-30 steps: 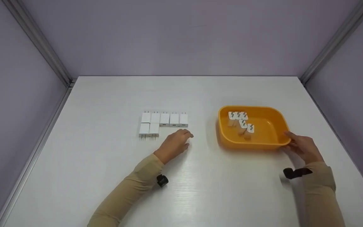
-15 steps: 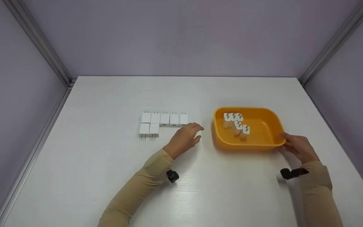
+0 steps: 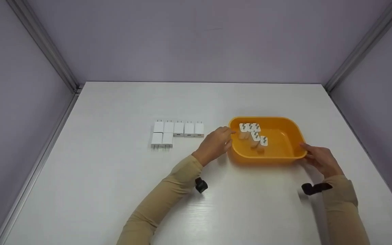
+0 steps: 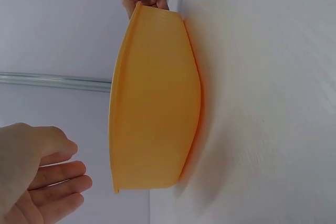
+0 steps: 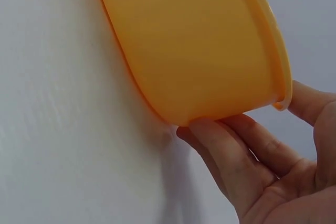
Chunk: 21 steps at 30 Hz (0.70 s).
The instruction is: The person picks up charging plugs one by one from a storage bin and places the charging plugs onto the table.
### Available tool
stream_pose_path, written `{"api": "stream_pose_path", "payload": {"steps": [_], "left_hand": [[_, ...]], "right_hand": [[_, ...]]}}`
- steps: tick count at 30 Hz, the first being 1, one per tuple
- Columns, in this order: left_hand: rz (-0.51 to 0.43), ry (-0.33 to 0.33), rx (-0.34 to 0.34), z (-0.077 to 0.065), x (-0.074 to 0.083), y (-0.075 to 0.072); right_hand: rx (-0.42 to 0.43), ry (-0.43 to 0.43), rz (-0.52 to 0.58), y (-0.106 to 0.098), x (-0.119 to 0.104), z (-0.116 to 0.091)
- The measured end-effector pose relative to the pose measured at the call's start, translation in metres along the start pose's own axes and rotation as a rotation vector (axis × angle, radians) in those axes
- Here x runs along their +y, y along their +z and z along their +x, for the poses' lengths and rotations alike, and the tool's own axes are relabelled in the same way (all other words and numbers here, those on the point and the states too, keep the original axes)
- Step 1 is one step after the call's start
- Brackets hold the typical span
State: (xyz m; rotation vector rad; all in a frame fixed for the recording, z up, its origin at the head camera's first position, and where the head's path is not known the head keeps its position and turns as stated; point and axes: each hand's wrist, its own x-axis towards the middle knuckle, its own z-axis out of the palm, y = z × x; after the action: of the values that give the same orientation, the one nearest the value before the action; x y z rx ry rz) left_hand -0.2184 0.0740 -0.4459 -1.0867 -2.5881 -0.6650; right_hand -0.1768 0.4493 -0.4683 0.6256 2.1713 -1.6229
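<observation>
A yellow plastic bin [image 3: 267, 158] stands on the right side of the table, with several white charger plugs [image 3: 254, 136] upright inside, prongs up. My right hand [image 3: 322, 158] grips its near right corner, thumb over the rim and fingers against the outer wall [image 5: 184, 51]. At the bin's left rim is my left hand [image 3: 214, 144], nothing in its fingers. The left wrist view shows those fingers [image 4: 60, 179] loosely bent, a gap away from the bin's side [image 4: 152, 103].
More white charger plugs [image 3: 178, 129] lie flat left of the bin, several in a back row and two in front with prongs toward me. Pale walls [image 3: 196, 41] enclose the white table [image 3: 80, 170] at the back and sides.
My left hand has moved right, from beside the flat charger plugs to the bin's left rim. The bin has slid slightly left in my right hand's grip.
</observation>
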Motion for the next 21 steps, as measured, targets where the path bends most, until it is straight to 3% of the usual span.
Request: {"api": "stream_pose_path", "payload": {"steps": [8,13,18,21], "left_hand": [[-0.003,-0.004,-0.024,0.021,0.001,0.012],[0.006,0.031,-0.009,0.034,-0.001,0.017],[0.038,0.01,-0.076,0.044,-0.001,0.02],[0.003,-0.025,-0.128,0.049,0.001,0.022]], "right_hand": [[-0.006,-0.016,-0.063,-0.001,0.001,-0.003],[-0.011,-0.035,0.027,-0.002,0.001,-0.005],[-0.009,-0.029,0.066,-0.002,0.0,-0.004],[-0.015,-0.031,0.084,-0.002,0.0,-0.004]]}}
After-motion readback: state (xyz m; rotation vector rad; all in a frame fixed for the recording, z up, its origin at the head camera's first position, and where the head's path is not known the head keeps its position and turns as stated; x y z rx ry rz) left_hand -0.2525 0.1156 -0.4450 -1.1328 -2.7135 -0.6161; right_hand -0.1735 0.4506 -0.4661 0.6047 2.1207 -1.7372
